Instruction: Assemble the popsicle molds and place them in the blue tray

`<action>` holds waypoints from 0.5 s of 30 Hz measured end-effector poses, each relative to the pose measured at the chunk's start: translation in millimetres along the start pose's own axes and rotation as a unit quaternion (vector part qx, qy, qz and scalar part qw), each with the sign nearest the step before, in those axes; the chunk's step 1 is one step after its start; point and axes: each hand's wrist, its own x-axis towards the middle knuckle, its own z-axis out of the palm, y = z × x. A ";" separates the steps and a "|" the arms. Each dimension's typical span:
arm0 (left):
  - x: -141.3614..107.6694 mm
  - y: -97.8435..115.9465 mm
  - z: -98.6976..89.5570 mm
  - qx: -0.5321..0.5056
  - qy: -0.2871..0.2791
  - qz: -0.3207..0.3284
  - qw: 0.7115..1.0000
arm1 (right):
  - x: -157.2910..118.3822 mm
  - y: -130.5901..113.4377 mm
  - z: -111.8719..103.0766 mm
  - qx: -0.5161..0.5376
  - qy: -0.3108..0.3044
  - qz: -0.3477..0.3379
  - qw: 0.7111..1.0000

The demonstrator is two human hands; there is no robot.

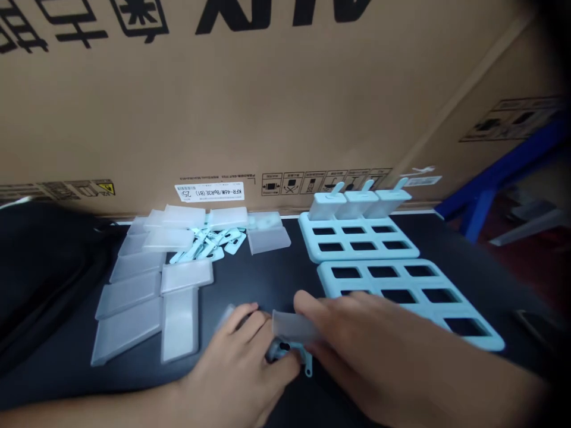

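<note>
My right hand (357,339) is closed round a translucent popsicle mold cup (289,327), whose open end faces left. Pinched in my left hand (250,362), just below that cup, are light-blue popsicle sticks (307,364); how many, I cannot tell. Another translucent piece (224,317) shows partly behind my left fingers. Two light-blue mold racks lie to the right: the far rack (314,252) carries three cups with stick lids (328,205) upright in its back row, and the near rack (488,340) is partly covered by my right hand.
Several translucent mold cups (129,330) lie spread at the left, around a heap of light-blue sticks (200,244). A large cardboard box (267,107) stands behind the black tabletop (250,276). A dark bag (49,273) sits at far left, a blue metal frame (477,208) at right.
</note>
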 end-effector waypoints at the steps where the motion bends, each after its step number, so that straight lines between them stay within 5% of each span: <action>1: 0.0 1.0 0.1 0.013 0.005 0.007 1.000 | -5.4 -1.3 6.7 -0.008 -0.035 -0.016 0.999; 6: 1.2 0.2 -1.5 0.027 0.009 0.013 1.000 | -12.4 -9.1 20.3 0.006 -0.065 -0.014 0.998; 15: -2.8 -1.3 -5.4 0.011 0.009 -0.016 1.000 | -12.1 4.4 33.0 -0.005 0.038 0.025 0.999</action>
